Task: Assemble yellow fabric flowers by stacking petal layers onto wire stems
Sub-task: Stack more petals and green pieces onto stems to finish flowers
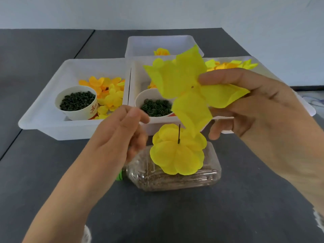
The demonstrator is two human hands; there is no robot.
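Note:
My right hand [259, 109] pinches a large yellow petal layer [184, 85] near its small centre hole, holding it in the air above the bins. Below it a dark wire stem [179, 134] pokes up through a yellow flower of stacked round petals [177, 153], which stands on a clear plastic bottle [175, 176] lying on its side. My left hand [122, 130] hovers just left of the flower, fingers loosely curled, slightly blurred; I see nothing in it.
Three white bins sit behind: the left bin [43, 120] holds orange and yellow petals and a paper cup of dark pieces [77, 102]; the middle bin [135, 81] holds a cup of green rings [156, 106]; the far bin [161, 42] holds a yellow flower.

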